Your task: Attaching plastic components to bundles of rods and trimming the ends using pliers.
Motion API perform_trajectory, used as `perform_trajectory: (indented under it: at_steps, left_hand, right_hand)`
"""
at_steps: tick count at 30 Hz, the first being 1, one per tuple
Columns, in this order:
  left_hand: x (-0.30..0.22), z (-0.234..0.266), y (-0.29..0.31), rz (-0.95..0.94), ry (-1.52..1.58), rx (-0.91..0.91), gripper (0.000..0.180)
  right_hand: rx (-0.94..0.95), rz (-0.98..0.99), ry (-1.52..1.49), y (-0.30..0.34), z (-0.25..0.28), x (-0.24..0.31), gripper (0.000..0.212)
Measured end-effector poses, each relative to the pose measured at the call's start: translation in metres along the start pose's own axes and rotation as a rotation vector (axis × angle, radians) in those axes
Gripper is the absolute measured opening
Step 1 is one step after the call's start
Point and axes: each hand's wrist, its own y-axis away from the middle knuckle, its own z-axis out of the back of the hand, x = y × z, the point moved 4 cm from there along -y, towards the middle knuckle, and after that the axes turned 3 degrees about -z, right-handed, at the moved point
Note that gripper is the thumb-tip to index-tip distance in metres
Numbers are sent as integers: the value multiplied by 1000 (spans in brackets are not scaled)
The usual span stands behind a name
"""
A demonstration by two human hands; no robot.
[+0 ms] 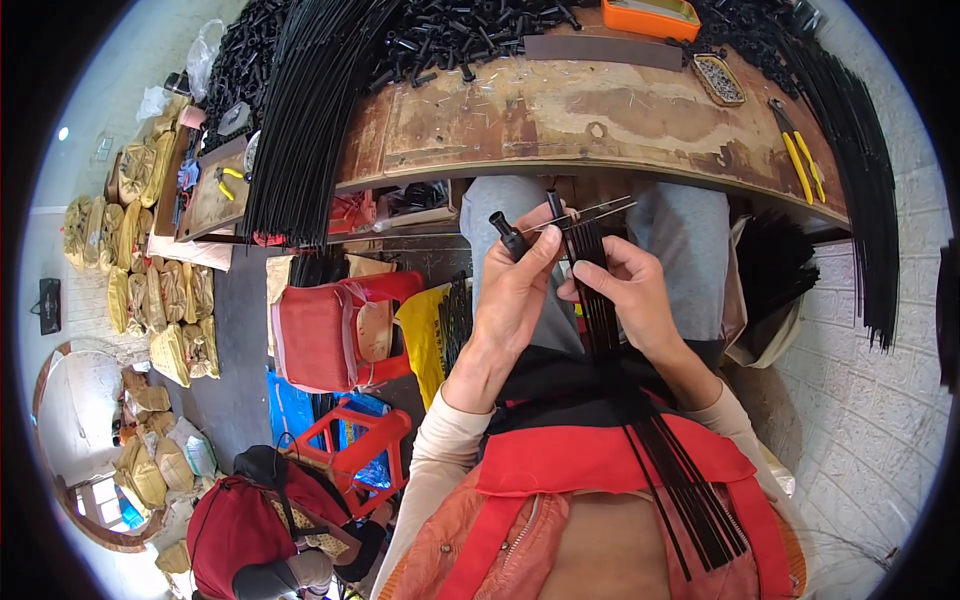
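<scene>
The left hand (515,295) is closed around a small black cap piece (507,234), pinched by thumb and fingers. The right hand (630,290) is closed around a bunch of thin black rods (600,300), just beside the left hand. The rods run down near the person's lap and over a red apron (600,455). Far off is a worn wooden table (560,115). More black rods (310,110) hang over its left side. Yellow pliers (800,160) lie on its right.

Both hands, left hand (515,295) and right hand (625,290), raised together, fingers pinched.
</scene>
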Motion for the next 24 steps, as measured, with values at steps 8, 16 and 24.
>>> perform_trajectory:
  at_steps: [8,16,24]
  left_hand:
    - [8,2,0,82,46,15,36]
    - [15,1,-2,176,-7,110,41]
    - [14,-4,4,188,53,81,34]
  right_hand:
    - [134,-82,-102,-4,3,-7,21]
    - [92,-39,-141,0,1,-5,20]
    - [50,12,-131,4,0,-6,19]
